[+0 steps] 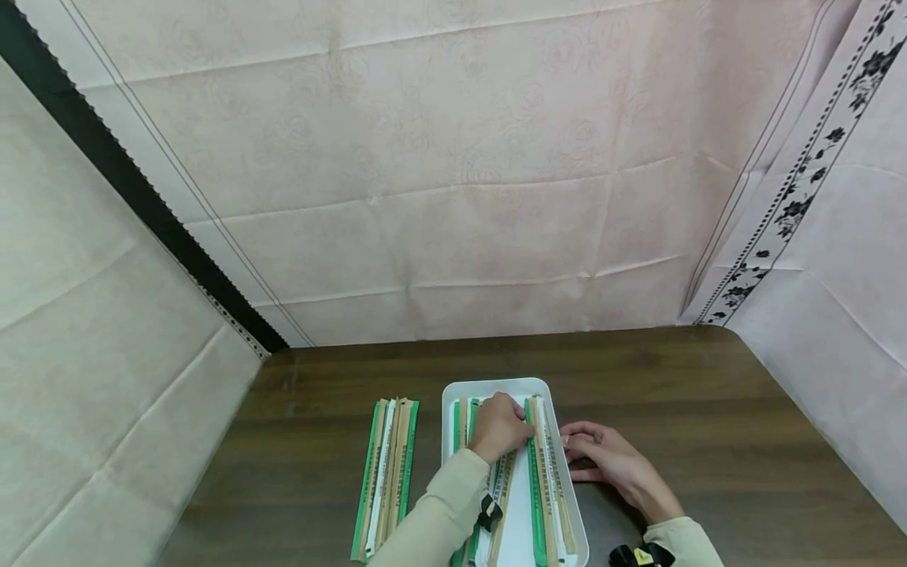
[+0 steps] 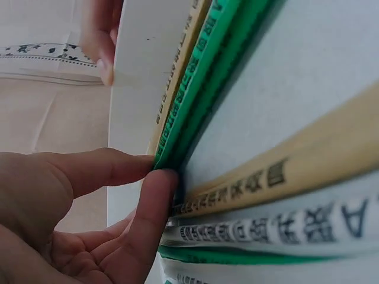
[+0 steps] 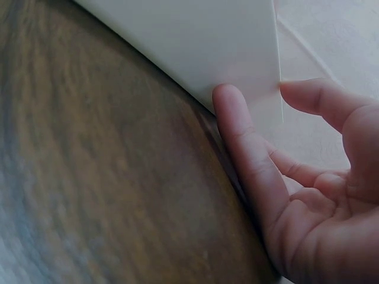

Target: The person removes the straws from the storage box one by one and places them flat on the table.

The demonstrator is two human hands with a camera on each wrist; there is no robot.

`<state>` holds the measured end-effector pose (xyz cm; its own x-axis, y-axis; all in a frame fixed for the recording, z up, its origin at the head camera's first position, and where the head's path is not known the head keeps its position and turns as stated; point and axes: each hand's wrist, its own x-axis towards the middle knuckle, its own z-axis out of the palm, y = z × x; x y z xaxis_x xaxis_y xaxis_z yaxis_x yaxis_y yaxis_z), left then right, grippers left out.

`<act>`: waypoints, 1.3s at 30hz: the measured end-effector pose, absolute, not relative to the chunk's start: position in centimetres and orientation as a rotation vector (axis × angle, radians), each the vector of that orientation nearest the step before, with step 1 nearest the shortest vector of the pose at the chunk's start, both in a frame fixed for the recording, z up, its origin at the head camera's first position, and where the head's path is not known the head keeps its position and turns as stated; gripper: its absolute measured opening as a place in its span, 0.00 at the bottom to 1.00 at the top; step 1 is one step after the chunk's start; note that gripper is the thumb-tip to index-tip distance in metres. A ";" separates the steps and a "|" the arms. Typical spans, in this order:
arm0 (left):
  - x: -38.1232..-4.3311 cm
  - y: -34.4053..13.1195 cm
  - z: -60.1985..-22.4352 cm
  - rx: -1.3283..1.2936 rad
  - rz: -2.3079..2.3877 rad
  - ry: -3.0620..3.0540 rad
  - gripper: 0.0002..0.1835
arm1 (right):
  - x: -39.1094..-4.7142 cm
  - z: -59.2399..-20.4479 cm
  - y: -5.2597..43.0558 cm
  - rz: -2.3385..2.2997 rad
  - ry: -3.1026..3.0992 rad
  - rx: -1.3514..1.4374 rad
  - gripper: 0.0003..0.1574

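My left hand (image 1: pixel 501 425) reaches over a white tray (image 1: pixel 586 543). In the left wrist view its thumb and a finger pinch the end of a slim green packet (image 2: pixel 204 89) printed with dark characters. Tan packets (image 2: pixel 243 177) and a white packet (image 2: pixel 284 231) lie beside that hand in the tray. On the tray's right side, my right hand (image 1: pixel 616 465) touches the outer wall; in the right wrist view a fingertip (image 3: pixel 231 103) rests on that wall and another meets the rim. Which packets lie under my left hand is hidden.
Left of the tray, a bundle of similar green, white and tan packets (image 1: pixel 386 472) lies on the wooden table (image 1: pixel 312 441). Pale cloth (image 1: pixel 453 197) hangs behind the table's far edge, with more cloth on both sides.
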<state>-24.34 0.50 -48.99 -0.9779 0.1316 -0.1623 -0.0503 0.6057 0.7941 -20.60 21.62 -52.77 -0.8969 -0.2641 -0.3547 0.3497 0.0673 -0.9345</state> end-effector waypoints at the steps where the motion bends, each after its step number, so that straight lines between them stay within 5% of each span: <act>1: -24.4 0.3 -49.0 0.062 1.342 2.601 0.09 | -20.6 -52.8 21.6 -1.880 1.919 0.087 0.30; 20: -24.8 -5.1 -46.9 0.034 1.793 2.269 0.06 | -20.7 -52.7 21.4 -1.892 1.904 0.053 0.32; 39: -25.0 -17.5 -44.4 -0.046 1.752 2.362 0.12 | -20.5 -52.6 21.4 -1.872 1.942 0.114 0.36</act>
<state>-24.97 -17.53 -44.43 -0.9796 0.0935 -0.1781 -0.1433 0.2972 0.9440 -20.53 21.38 -52.64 -0.9006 -0.2389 -0.3630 0.3541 0.0808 -0.9317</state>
